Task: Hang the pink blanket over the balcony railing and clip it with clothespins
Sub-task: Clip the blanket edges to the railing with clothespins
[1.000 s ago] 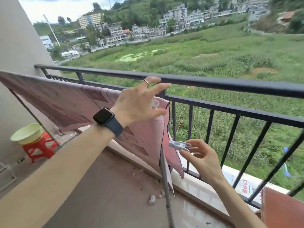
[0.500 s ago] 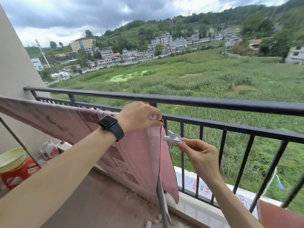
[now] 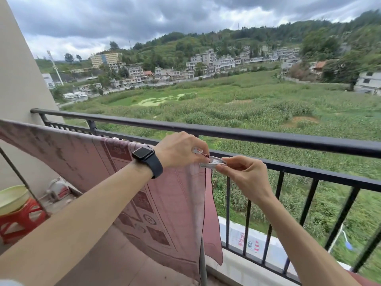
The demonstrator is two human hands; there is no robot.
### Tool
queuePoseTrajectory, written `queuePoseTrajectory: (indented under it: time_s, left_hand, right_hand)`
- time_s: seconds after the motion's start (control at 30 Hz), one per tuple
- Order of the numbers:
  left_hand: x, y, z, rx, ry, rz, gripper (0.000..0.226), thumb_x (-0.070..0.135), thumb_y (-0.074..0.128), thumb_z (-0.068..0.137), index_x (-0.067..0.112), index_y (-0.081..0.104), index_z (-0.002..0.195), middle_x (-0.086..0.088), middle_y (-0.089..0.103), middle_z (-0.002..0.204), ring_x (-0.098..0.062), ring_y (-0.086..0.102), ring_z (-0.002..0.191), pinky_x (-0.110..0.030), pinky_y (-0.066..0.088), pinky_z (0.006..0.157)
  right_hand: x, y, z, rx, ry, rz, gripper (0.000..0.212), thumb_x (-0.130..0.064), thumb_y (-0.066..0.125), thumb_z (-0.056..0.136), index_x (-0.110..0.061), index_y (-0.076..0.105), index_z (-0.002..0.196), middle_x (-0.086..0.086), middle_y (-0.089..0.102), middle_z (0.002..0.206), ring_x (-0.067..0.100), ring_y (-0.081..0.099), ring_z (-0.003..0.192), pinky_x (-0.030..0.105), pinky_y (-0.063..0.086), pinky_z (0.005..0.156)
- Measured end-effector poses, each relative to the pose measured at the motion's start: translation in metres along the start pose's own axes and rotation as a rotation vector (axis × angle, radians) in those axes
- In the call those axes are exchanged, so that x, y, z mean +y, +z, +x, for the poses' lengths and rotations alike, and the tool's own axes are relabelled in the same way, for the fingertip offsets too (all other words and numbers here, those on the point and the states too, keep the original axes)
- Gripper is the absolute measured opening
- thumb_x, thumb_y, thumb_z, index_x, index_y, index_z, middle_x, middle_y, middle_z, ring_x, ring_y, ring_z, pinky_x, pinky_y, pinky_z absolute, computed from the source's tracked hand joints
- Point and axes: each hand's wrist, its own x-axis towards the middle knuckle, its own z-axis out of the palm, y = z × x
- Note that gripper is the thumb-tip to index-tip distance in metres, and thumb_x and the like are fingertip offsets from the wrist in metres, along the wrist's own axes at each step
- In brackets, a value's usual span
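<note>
The right hand [image 3: 245, 174] pinches a clear plastic clothespin [image 3: 212, 163], level, pointing left at the patterned pink blanket [image 3: 165, 195] corner the left hand [image 3: 179, 149] grips.

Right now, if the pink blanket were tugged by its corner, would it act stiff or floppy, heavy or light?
Probably floppy: the pink blanket drapes straight down and its free edge folds below the left hand. Likely light for its size, since it looks thin. The clothespin in the right hand suggests it could slide off unclipped.
</note>
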Motion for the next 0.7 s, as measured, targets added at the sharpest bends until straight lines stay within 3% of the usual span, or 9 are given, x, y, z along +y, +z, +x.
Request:
queuePoseTrajectory:
  time_s: [0.1,0.17,0.27,0.37,0.47,0.57,0.63,0.7]
  left_hand:
    - [-0.001,-0.001,0.000,0.020,-0.010,-0.013,0.023,0.062,0.064,0.082,0.042,0.068,0.090,0.017,0.059,0.081,-0.012,0.057,0.081,-0.032,0.050,0.070]
    - [0.001,0.000,0.002,0.061,-0.023,0.002,0.022,0.060,0.064,0.082,0.040,0.067,0.092,0.014,0.064,0.087,-0.013,0.059,0.082,-0.033,0.050,0.071]
    - [-0.001,0.000,0.003,0.096,-0.033,0.010,0.022,0.058,0.065,0.082,0.038,0.068,0.091,0.013,0.065,0.088,-0.013,0.059,0.083,-0.034,0.051,0.072]
    - [-0.004,-0.003,-0.001,0.102,-0.037,-0.045,0.025,0.060,0.065,0.081,0.037,0.068,0.091,0.016,0.064,0.089,-0.008,0.059,0.083,-0.035,0.052,0.075]
    - [-0.003,-0.001,-0.012,0.257,-0.038,-0.174,0.030,0.061,0.061,0.084,0.035,0.065,0.099,0.015,0.061,0.095,-0.002,0.058,0.087,-0.025,0.049,0.075]
    - [0.007,0.015,-0.042,0.391,-0.075,-0.411,0.031,0.056,0.053,0.091,0.026,0.060,0.092,0.007,0.057,0.088,0.000,0.054,0.076,-0.012,0.042,0.065]
    - [0.016,0.037,-0.065,0.303,-0.104,-0.669,0.030,0.047,0.047,0.091,0.019,0.056,0.088,0.003,0.056,0.083,-0.001,0.050,0.069,-0.012,0.044,0.066]
    - [0.023,0.073,-0.084,0.076,-0.211,-0.893,0.025,0.038,0.042,0.090,0.014,0.048,0.086,0.003,0.047,0.078,-0.001,0.044,0.064,-0.016,0.043,0.066]
  right_hand:
    - [-0.004,-0.001,0.005,-0.071,0.005,0.013,0.028,-0.021,0.086,0.071,-0.008,0.079,0.094,0.003,0.077,0.078,0.003,0.065,0.058,0.011,0.047,0.052]
    - [-0.007,0.001,0.011,-0.087,0.020,0.020,0.027,-0.022,0.085,0.071,-0.008,0.079,0.094,0.002,0.077,0.079,0.002,0.066,0.061,0.011,0.047,0.054]
    - [-0.007,0.004,0.017,-0.093,0.026,0.009,0.033,-0.032,0.085,0.069,-0.013,0.079,0.095,-0.001,0.078,0.084,0.014,0.075,0.079,0.025,0.058,0.071]
    - [-0.005,0.004,0.017,-0.147,0.031,0.021,0.037,-0.032,0.085,0.071,-0.017,0.076,0.104,-0.002,0.078,0.094,0.016,0.075,0.089,0.037,0.059,0.086]
    - [-0.005,0.000,0.016,-0.172,0.010,-0.027,0.048,-0.035,0.084,0.072,-0.020,0.071,0.116,-0.005,0.077,0.101,0.012,0.074,0.091,0.037,0.060,0.086]
    - [-0.001,-0.008,0.008,-0.164,0.026,-0.096,0.070,-0.043,0.083,0.070,-0.025,0.058,0.133,-0.013,0.069,0.116,0.004,0.071,0.092,0.026,0.060,0.079]
    - [0.009,-0.017,-0.006,-0.105,0.049,-0.100,0.066,-0.045,0.079,0.073,-0.029,0.055,0.133,-0.017,0.065,0.116,0.002,0.069,0.094,0.023,0.059,0.077]
    - [0.029,-0.021,-0.029,-0.097,0.131,-0.058,0.051,-0.046,0.077,0.078,-0.031,0.061,0.124,-0.013,0.070,0.110,0.004,0.069,0.095,0.027,0.058,0.080]
